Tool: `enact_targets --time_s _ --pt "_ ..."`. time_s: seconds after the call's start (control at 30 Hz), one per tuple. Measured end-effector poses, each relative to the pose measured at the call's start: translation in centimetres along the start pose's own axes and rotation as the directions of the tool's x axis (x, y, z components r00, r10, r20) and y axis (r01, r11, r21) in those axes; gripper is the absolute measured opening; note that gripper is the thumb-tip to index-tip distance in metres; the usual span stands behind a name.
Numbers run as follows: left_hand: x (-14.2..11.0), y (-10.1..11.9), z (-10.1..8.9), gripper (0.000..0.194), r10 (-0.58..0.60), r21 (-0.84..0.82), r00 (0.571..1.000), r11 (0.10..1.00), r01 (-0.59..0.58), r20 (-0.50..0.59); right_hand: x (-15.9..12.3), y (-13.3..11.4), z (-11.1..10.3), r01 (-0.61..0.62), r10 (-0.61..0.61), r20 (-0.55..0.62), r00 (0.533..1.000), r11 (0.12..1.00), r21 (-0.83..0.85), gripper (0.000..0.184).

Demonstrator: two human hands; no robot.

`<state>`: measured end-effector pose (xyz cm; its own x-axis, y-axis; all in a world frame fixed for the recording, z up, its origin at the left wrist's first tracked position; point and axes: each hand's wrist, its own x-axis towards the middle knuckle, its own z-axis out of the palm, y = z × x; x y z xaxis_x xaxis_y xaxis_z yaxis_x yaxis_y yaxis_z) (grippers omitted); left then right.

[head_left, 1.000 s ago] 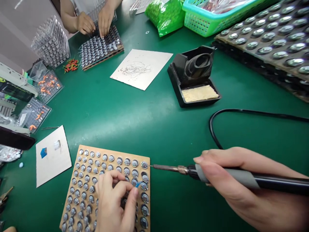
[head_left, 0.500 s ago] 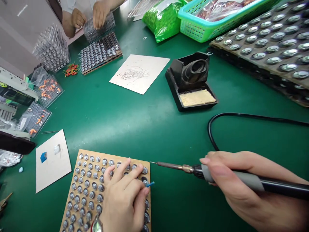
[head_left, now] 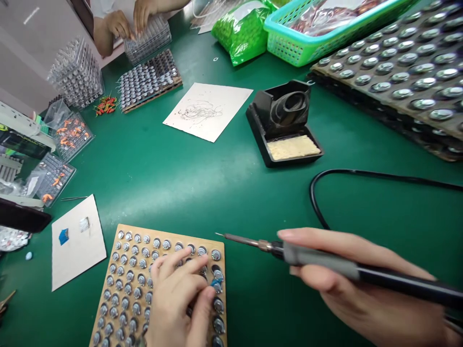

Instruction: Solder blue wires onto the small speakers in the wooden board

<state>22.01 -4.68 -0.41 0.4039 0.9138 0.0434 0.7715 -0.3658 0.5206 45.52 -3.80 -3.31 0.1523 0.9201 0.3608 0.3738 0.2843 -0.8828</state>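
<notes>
A wooden board (head_left: 123,231) full of several small round metal parts lies at the near edge of the green table. My left hand (head_left: 177,301) rests on its right half, fingers pinching a small blue-tipped piece (head_left: 216,282) at the board's right column. My right hand (head_left: 358,294) grips a soldering iron (head_left: 325,262) by its grey handle. The iron's tip (head_left: 218,234) points left and hovers just above the board's top right corner, a little away from the parts.
The iron's black cable (head_left: 318,193) loops over the mat. A black iron stand with sponge (head_left: 285,123) sits in the middle. White card (head_left: 208,111), cardboard piece (head_left: 75,241), large part trays (head_left: 398,77), green basket (head_left: 307,38). Another person's hands (head_left: 126,21) handle trays at far left.
The iron's tip drew back from the top right part, then moved left and up above the corner. My left hand slid right, then settled lower with the blue piece.
</notes>
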Motion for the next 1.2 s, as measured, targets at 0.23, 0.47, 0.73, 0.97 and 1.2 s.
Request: enact_targets --time_s 0.23,0.47,0.73,0.97,1.2 --pt "-0.7 -1.1 -0.9 0.017 -0.140 -0.058 0.989 0.989 0.137 -0.038 0.0 0.5 4.4 0.217 -0.221 0.307 0.926 0.975 0.045 0.029" --pt "-1.4 -1.4 -0.8 0.018 -0.141 -0.055 0.988 0.989 0.138 -0.063 -0.9 1.2 5.6 0.258 -0.220 0.454 0.864 0.966 -0.024 0.036" --pt "-1.3 -1.3 -0.9 0.017 -0.145 -0.024 0.989 0.989 0.144 -0.036 -1.3 1.8 4.9 0.313 -0.266 0.499 0.824 0.950 -0.010 0.039" --pt "0.1 -0.8 -0.4 0.015 -0.114 0.014 0.993 0.993 0.113 0.042 -0.9 1.7 4.1 0.329 -0.312 0.461 0.831 0.943 0.045 0.038" --pt "1.1 -0.4 0.2 0.015 -0.149 -0.004 0.986 0.989 0.149 0.073 -0.1 -1.1 0.4 0.122 -0.122 0.125 0.985 0.992 0.007 0.015"
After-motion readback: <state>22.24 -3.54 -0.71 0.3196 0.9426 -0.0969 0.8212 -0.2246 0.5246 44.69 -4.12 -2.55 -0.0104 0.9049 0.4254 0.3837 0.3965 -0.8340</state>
